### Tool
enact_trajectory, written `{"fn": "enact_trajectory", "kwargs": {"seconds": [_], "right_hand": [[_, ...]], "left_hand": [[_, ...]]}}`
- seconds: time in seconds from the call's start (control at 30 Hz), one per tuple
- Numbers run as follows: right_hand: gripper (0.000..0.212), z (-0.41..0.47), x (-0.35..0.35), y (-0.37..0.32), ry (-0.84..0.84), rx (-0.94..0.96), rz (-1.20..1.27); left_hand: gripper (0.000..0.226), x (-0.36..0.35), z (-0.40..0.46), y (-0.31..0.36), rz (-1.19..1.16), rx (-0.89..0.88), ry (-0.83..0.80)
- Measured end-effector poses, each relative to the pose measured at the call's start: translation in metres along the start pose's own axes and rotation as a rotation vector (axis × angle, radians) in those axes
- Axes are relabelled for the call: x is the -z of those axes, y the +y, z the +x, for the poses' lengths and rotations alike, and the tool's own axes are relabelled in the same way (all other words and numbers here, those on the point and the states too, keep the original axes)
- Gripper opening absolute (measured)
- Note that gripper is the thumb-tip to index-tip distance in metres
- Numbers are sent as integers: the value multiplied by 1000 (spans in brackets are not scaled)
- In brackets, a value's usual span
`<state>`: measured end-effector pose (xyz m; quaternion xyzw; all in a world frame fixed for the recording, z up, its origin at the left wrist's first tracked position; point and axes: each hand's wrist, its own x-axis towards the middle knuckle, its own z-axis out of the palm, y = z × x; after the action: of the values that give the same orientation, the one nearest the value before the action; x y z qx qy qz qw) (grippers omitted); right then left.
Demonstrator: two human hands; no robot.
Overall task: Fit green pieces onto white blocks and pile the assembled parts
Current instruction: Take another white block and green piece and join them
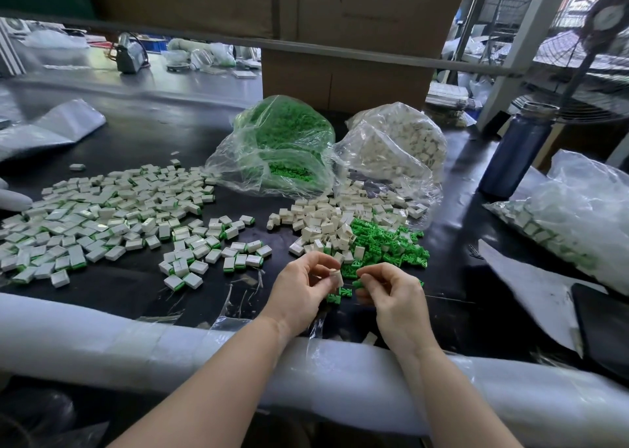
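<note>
Foam roll (136, 342) lies along the near table edge, both forearms resting over it. Left hand (299, 289) pinches a white block (335, 276) between thumb and fingertips; right hand (391, 294) pinches a green piece (358, 283) just beside it, not yet joined. Loose white blocks (323, 223) and green pieces (388, 243) lie just beyond the hands; finished parts (102, 216) are spread to the left. To fit well: turn the block's open side toward the piece, line up squarely, press straight until seated, then toss it left onto the pile.
</note>
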<state>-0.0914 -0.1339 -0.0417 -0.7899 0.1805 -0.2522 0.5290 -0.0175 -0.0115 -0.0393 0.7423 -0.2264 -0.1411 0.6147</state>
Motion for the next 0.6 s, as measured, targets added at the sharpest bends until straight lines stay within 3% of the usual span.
{"fn": "enact_trajectory", "kwargs": {"seconds": [0.27,0.4,0.6], "right_hand": [[25,1,1,3,15,-30,30],[28,2,1,4,28,-43,24],[27,2,2,4,22,-80,119]], "left_hand": [[12,5,-3,3,-114,92,6],[9,0,-4,1,262,-18,-79],[19,0,-1,-2,178,-69,-52]]}}
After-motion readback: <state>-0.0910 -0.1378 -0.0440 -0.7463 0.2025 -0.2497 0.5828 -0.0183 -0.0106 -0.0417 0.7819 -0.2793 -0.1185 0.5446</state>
